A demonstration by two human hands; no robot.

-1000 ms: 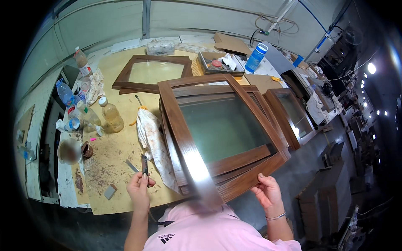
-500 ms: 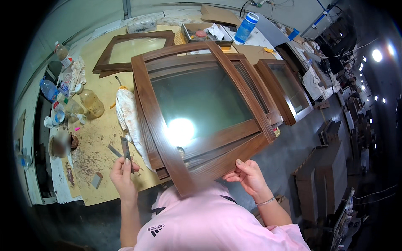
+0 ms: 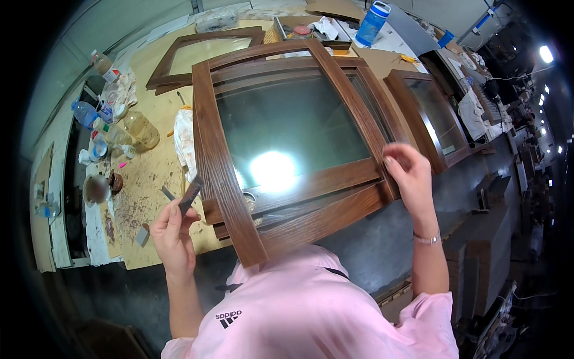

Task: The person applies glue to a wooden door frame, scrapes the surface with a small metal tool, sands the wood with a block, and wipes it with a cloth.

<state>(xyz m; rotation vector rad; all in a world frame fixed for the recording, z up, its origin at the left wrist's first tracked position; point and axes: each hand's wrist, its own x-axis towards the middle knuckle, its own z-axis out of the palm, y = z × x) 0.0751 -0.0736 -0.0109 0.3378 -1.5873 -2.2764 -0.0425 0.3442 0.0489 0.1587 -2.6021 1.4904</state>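
Note:
A brown wooden-framed glass door (image 3: 232,197) lies tilted on top of other frames in front of me, with a bright light reflected in its pane. My left hand (image 3: 174,236) is closed on a dark flat scraper blade (image 3: 191,194), held up beside the door's lower left corner. A grey flat strip (image 3: 167,192) shows just left of the blade; whether it is held too I cannot tell. At the door's right edge is my right hand (image 3: 411,176), its fingers curled and thumb close to the wood. What lies between those fingertips is hidden.
Bottles of liquid (image 3: 141,130) stand along the table's left side, near a brown-stained pot (image 3: 116,182) and a small grey block (image 3: 143,235). A white rag (image 3: 183,137) lies left of the door. Behind are another frame (image 3: 167,63) and a blue jug (image 3: 372,25); more glazed frames (image 3: 439,157) lean right.
My right hand has moved up and right, from the door's bottom rail to its right edge. The blade in my left hand has tilted to the right. The whole view has shifted slightly.

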